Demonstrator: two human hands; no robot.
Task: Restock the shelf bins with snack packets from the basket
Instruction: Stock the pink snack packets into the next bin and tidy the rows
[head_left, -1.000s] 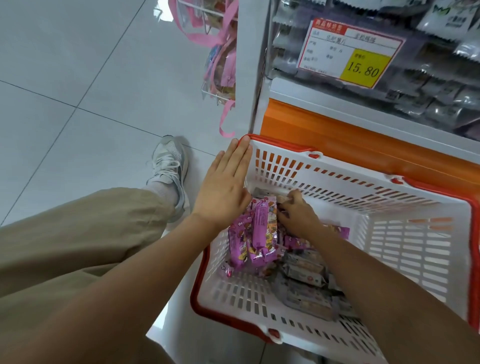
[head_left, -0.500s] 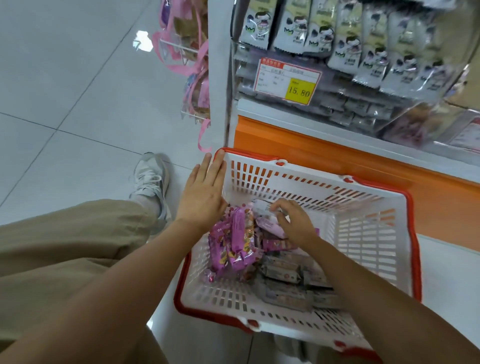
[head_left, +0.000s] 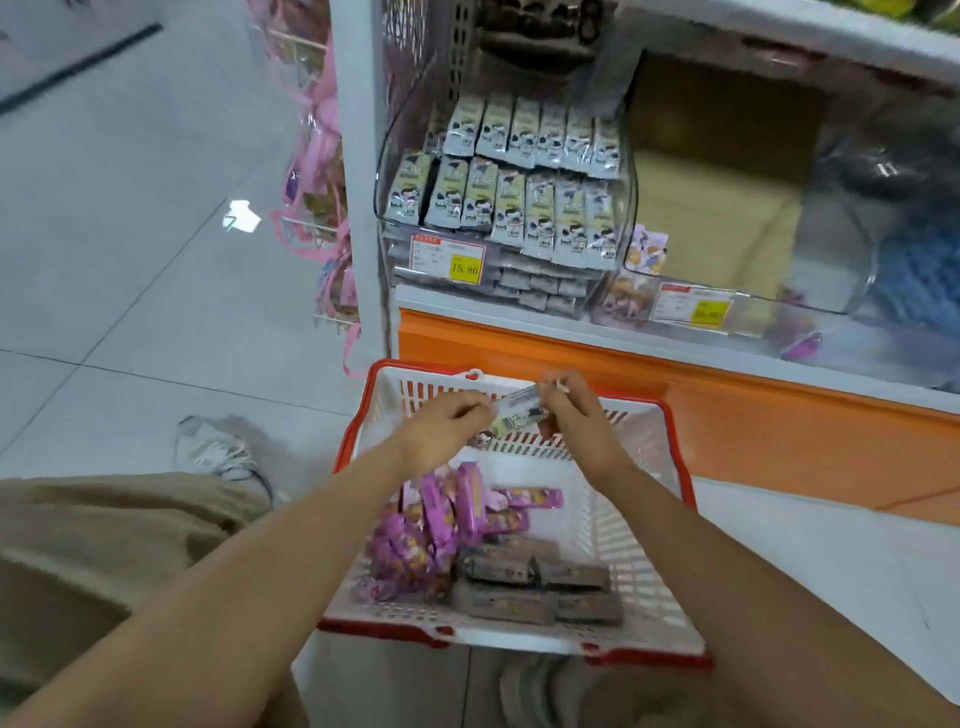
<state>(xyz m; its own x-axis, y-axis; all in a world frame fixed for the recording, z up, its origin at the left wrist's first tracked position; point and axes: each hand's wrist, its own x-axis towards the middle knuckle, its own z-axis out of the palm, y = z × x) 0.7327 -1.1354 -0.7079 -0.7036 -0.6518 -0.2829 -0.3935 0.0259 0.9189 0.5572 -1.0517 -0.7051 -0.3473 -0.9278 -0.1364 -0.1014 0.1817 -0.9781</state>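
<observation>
A white basket with a red rim stands on the floor below the shelf. Pink snack packets and grey-brown packets lie inside it. Above the basket's far edge, my left hand and my right hand both pinch one grey-green snack packet, one hand at each end. On the shelf, a clear bin holds rows of the same grey-green packets. The clear bin to its right is nearly bare, with a few purple packets at its front.
Orange shelf base runs behind the basket. Yellow price tags hang on the bin fronts. A rack of pink bags hangs at the shelf's left end. My bent knee and a grey shoe are left of the basket.
My right hand lifted a grey-green packet out of the basket. My left hand left the basket's rim and took the packet's other end. The view tilted up toward the shelf bins.
</observation>
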